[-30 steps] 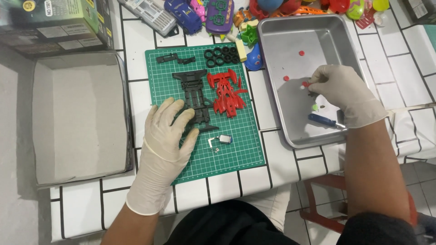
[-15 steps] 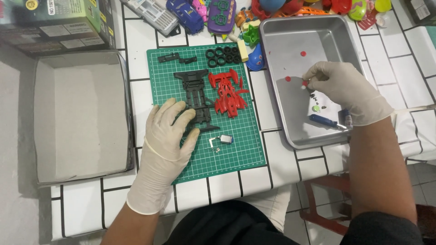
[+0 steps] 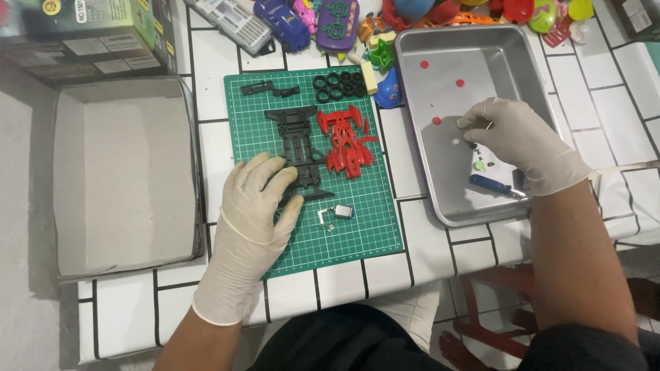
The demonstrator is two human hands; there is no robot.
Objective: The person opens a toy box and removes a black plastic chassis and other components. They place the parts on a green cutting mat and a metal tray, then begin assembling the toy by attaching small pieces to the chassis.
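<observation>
Gloved left hand [image 3: 258,206]: your fingers lie flat, released, on the black chassis [image 3: 297,152]; right hand [image 3: 512,137] pinches a thin pin [image 3: 487,126] above the metal tray [image 3: 440,199].

We seem to be at a hobbyist's bench in a home rather than a factory; the white tiled tabletop [image 3: 220,103] with dark grout looks domestic; a green cutting mat [image 3: 385,227] with a printed grid carries a black toy-car chassis [image 3: 299,148], a red car body [image 3: 347,141] and small black tyres [image 3: 340,86]; a heap of bright plastic toys [image 3: 440,14] crowds the far edge; a metal tray [image 3: 440,199] keeps small parts; an open cardboard box [image 3: 124,172] lies alongside; a red stool [image 3: 495,302] shows beneath the table.
</observation>
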